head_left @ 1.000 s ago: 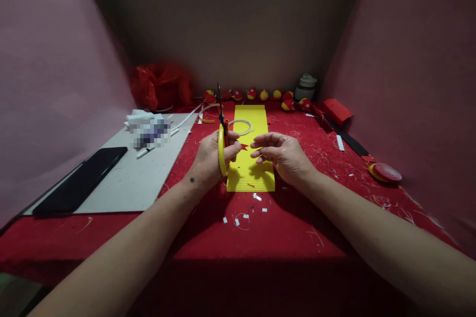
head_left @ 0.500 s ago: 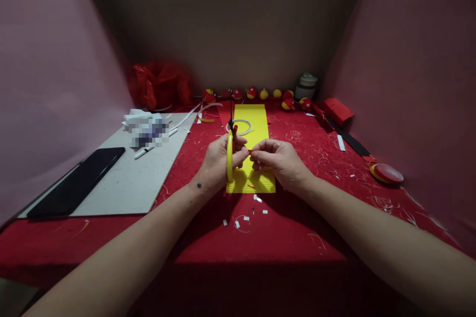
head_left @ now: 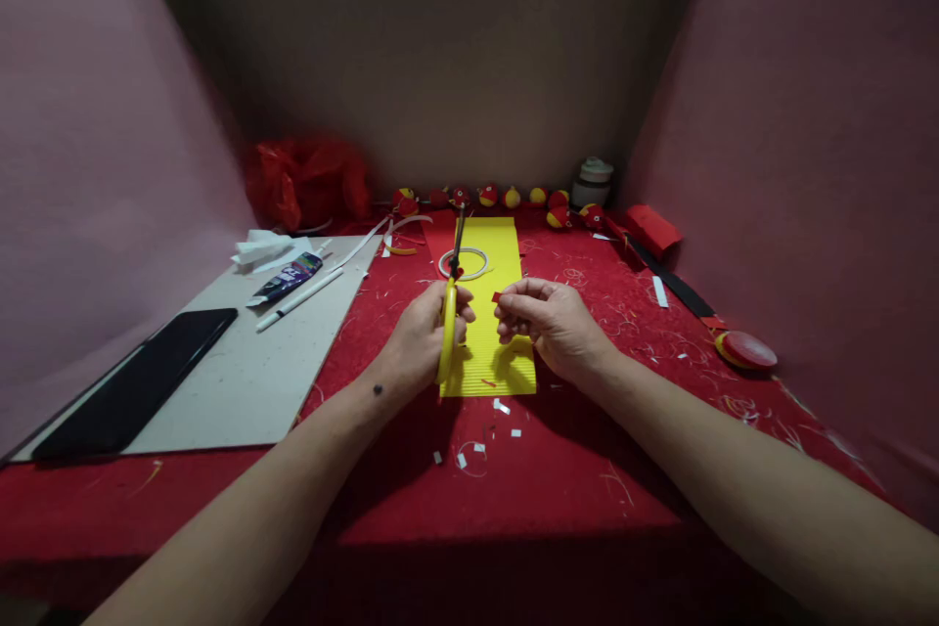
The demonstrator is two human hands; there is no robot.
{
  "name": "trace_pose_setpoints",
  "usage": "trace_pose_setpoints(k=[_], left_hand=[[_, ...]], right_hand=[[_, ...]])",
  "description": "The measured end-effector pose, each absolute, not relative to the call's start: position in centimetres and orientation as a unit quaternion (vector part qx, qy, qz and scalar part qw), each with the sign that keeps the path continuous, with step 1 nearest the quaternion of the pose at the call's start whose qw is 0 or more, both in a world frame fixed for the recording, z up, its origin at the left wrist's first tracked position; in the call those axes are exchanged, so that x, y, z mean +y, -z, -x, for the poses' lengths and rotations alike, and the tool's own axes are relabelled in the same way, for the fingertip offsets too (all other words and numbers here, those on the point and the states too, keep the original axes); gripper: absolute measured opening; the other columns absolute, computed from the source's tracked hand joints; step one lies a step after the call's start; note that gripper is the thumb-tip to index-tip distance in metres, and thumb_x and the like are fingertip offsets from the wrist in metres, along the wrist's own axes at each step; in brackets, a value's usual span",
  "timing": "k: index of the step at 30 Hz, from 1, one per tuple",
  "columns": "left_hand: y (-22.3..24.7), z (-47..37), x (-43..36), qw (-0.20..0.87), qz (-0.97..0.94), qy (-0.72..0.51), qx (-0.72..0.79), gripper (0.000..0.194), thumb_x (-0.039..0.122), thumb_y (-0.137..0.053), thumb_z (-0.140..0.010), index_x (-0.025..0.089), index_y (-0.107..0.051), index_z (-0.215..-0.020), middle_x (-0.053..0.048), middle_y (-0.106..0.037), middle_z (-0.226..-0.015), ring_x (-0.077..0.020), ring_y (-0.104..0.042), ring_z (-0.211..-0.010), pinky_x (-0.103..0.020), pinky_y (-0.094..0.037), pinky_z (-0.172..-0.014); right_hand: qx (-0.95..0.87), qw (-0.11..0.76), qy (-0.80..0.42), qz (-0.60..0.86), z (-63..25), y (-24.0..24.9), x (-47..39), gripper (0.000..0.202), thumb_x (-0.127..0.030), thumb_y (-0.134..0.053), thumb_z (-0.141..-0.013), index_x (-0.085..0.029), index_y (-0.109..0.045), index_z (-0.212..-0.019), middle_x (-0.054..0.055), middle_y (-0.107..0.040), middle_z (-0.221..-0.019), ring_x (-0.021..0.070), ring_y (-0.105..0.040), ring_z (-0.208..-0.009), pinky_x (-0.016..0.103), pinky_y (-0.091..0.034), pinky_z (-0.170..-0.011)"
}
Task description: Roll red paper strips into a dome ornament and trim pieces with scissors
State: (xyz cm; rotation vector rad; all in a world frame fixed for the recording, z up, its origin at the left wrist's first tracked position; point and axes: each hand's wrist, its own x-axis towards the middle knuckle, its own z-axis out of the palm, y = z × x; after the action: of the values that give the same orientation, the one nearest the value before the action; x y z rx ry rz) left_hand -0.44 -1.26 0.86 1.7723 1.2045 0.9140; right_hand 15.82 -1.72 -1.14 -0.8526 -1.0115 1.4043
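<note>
My left hand (head_left: 429,325) is closed around a pair of scissors with yellow handles (head_left: 448,333), whose dark blades point up and away from me. Between the thumb and fingertips of my right hand (head_left: 558,318) is a small red piece of paper (head_left: 497,297), held level with the scissors and apart from them. Both hands hover over a yellow corrugated sheet (head_left: 488,374). A tiny red scrap (head_left: 489,382) lies on its near end. Beyond my left hand a white tape ring (head_left: 480,262) rests across the sheet's left edge.
On the left a grey board (head_left: 271,401) carries a black phone (head_left: 139,377), a dark tube (head_left: 290,279), a white pen (head_left: 297,301) and tissue. Several red-and-yellow balls (head_left: 488,195) line the back beside a jar (head_left: 592,184). A red disc (head_left: 748,349) lies right. White snippets and threads litter the red cloth.
My hands have drawn apart, and the small red piece now sits only in my right fingers. The scissors stay in my left hand. The whole view has shifted slightly.
</note>
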Motion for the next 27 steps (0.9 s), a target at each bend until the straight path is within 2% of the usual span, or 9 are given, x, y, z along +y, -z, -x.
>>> trace_pose_setpoints(k=[3,9,13,21,27], left_hand=[[-0.7,1.0,-1.1,0.340,-0.762,-0.296,0.466,0.019,0.024,-0.047,-0.073,0.017,-0.046,-0.091,-0.004,-0.058,-0.085,-0.0149,-0.055,-0.072,-0.026,-0.044,-0.061],[-1.1,0.6,-1.6,0.157,-0.829,-0.093,0.529,0.015,0.032,-0.039,-0.083,0.018,-0.045,-0.082,-0.008,-0.061,-0.080,-0.0197,-0.058,-0.068,-0.029,-0.039,-0.060],[-1.2,0.2,-2.1,0.144,-0.838,-0.055,0.523,0.016,0.031,-0.041,-0.084,0.018,-0.047,-0.089,-0.010,-0.064,-0.087,-0.0208,-0.061,-0.074,-0.028,-0.041,-0.062],[-1.1,-0.1,-2.0,0.123,-0.837,-0.019,0.534,0.020,0.031,-0.035,-0.086,0.015,-0.047,-0.091,-0.014,-0.064,-0.091,-0.0239,-0.062,-0.078,-0.031,-0.042,-0.065],[-0.9,-0.1,-1.9,0.113,-0.837,-0.012,0.536,0.023,0.032,-0.033,-0.087,0.015,-0.047,-0.092,-0.015,-0.064,-0.091,-0.0250,-0.062,-0.078,-0.032,-0.041,-0.064]], right_hand=[[-0.401,0.610,-0.590,0.346,-16.5,0.6,-1.0,0.017,-0.023,-0.073,-0.062,-0.015,-0.060,-0.068,0.000,-0.064,-0.062,0.0112,-0.059,-0.051,0.024,-0.047,-0.053],[-0.348,0.663,-0.592,0.297,-17.1,0.0,-0.3,0.016,-0.020,-0.072,-0.062,-0.016,-0.058,-0.068,0.005,-0.070,-0.072,0.0174,-0.067,-0.068,0.028,-0.053,-0.064],[-0.326,0.659,-0.616,0.283,-16.9,0.0,-0.5,0.012,-0.017,-0.070,-0.063,-0.015,-0.059,-0.067,0.006,-0.070,-0.072,0.0174,-0.067,-0.068,0.031,-0.054,-0.069],[-0.347,0.631,-0.644,0.259,-16.3,0.4,-1.0,0.005,-0.018,-0.067,-0.067,-0.014,-0.064,-0.069,0.005,-0.071,-0.073,0.0155,-0.067,-0.066,0.030,-0.052,-0.072],[-0.334,0.630,-0.652,0.259,-16.0,0.8,-1.1,0.008,-0.016,-0.068,-0.063,-0.015,-0.061,-0.067,0.004,-0.070,-0.070,0.0156,-0.066,-0.065,0.030,-0.052,-0.070]])
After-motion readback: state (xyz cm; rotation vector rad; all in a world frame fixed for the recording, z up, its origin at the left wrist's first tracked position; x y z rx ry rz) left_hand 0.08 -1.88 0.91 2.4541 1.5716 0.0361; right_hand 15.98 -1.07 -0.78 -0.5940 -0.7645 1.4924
